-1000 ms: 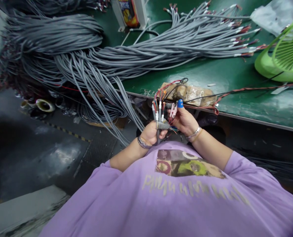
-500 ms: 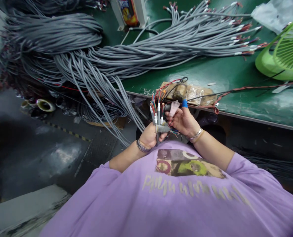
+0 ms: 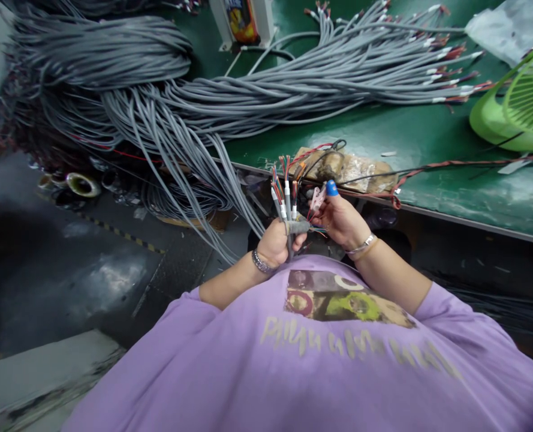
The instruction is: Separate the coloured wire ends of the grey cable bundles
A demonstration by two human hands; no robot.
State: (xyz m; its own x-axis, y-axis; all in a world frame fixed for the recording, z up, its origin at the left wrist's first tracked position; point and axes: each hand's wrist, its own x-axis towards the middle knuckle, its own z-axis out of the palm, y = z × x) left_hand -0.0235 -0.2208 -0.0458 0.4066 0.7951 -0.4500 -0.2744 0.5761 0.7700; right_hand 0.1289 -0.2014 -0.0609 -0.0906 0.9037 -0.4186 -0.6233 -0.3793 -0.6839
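My left hand [image 3: 277, 242] is closed round the end of a grey cable [image 3: 295, 227], held upright just in front of my chest. Its thin coloured wires [image 3: 286, 186] fan upward from my fist, several with white sleeves. My right hand [image 3: 342, 219] is beside it, with a blue cap on one fingertip [image 3: 331, 188]. Its fingers pinch a small pale pink connector [image 3: 318, 197] that touches the fanned wires. Both wrists wear bracelets.
A green bench [image 3: 428, 138] runs across ahead, with a big bundle of grey cables [image 3: 248, 96] draped over its left edge toward the floor. A green fan [image 3: 518, 102], a brown wrapped block [image 3: 356, 168] and a red twisted wire [image 3: 450, 165] lie on it. Tape rolls [image 3: 81, 185] sit below left.
Both hands stay close together at the wire ends. The right hand's pale connector has shifted slightly against the fanned wires. The view has drifted a little.
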